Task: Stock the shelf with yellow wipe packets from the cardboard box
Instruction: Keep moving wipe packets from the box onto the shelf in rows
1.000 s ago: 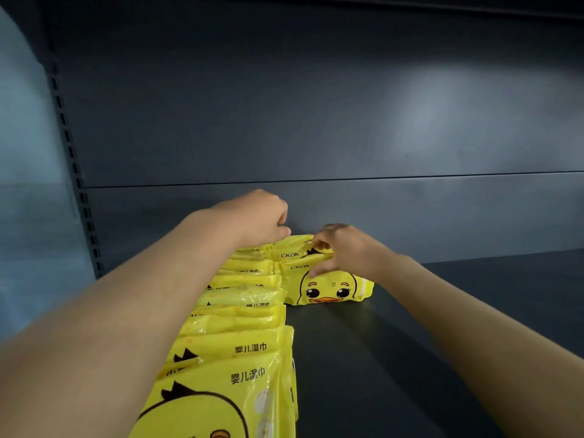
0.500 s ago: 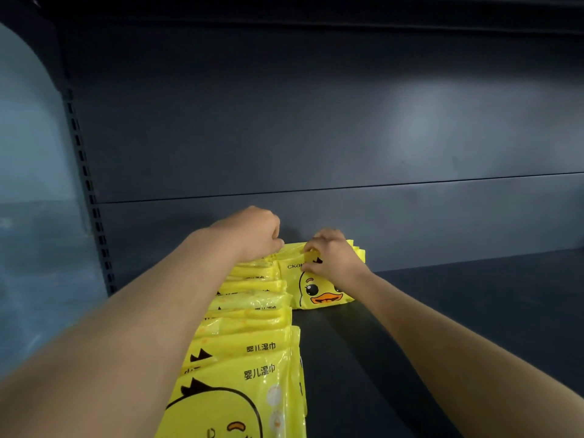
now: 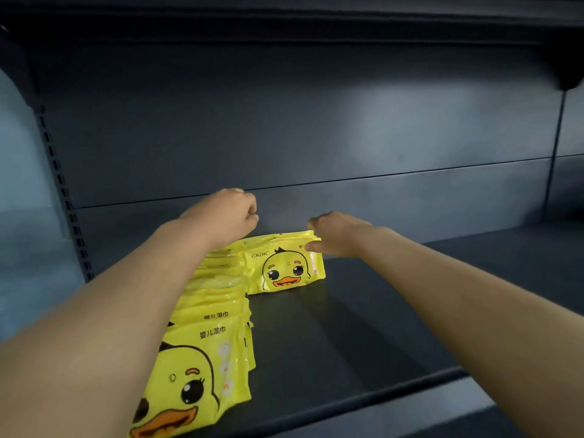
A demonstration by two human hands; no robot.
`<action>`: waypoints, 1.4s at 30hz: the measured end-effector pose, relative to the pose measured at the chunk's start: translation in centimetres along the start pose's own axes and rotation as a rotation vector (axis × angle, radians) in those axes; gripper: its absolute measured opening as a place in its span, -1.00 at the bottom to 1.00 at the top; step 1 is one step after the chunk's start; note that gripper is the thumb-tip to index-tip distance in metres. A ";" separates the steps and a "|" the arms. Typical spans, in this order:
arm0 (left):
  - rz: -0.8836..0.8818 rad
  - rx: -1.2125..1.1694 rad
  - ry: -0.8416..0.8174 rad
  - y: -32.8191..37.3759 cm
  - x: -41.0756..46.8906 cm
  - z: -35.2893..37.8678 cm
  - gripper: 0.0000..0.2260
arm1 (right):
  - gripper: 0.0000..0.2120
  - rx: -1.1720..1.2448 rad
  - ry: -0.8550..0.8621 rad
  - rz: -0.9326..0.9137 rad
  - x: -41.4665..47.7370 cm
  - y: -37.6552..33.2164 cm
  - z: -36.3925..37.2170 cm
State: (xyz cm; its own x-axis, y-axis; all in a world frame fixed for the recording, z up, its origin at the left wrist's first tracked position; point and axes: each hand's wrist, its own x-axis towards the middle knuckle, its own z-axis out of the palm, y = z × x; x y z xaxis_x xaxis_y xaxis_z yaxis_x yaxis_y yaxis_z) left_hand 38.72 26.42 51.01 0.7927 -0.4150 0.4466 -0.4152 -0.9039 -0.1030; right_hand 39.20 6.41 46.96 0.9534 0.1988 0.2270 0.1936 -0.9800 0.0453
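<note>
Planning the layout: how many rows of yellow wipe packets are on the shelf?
2. One long row runs front to back along the left of the shelf, partly hidden under the left arm. A short row stands at the back, right of it, by the right hand.

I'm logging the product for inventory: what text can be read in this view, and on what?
"CKaK": top left of the upright packet at the back.
"婴儿湿巾": front packet, nearest the camera, and the packet behind it.
Small print by the right hand: unreadable.
</note>
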 end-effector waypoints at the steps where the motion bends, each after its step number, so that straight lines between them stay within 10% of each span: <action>1: -0.007 0.014 -0.015 0.8 -0.4 -0.4 -0.78 | -0.61 -0.016 -0.012 0.015 -1.2 0.6 -0.6; 24: -0.201 0.101 -0.235 28.5 -23.8 -9.6 -0.60 | -0.40 0.036 -0.086 -0.097 -35.8 13.0 -6.4; 42: -0.241 -0.136 -0.534 47.8 -45.7 4.4 -0.61 | -0.39 0.111 -0.435 -0.197 -60.9 16.4 11.5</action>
State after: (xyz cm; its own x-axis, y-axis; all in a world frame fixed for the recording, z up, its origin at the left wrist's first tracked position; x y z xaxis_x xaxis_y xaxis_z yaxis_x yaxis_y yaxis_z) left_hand -15.41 1.71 21.82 0.9715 -0.2268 -0.0689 -0.2216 -0.9722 0.0756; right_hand -13.04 -21.81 22.72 0.9000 0.3853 -0.2038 0.3808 -0.9226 -0.0625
